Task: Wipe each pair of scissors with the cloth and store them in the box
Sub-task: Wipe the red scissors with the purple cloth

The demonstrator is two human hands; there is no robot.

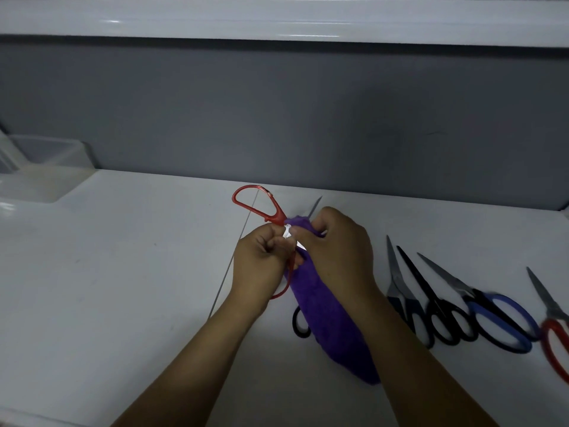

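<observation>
My left hand (260, 257) grips a pair of red-handled scissors (257, 202) near the pivot, one handle loop sticking up and away, the other hanging below my fist. My right hand (335, 245) pinches a purple cloth (326, 315) around the blade, whose grey tip pokes out past my fingers. The cloth hangs down over the white table (123, 272). The clear plastic box (46, 167) stands at the far left edge.
Several more scissors lie in a row at the right: a grey-bladed black pair (397, 288), an all-black pair (437, 312), a blue-handled pair (498, 322) and a red-handled pair (554, 331). A black handle (300, 326) peeks from under the cloth. A grey wall backs the table.
</observation>
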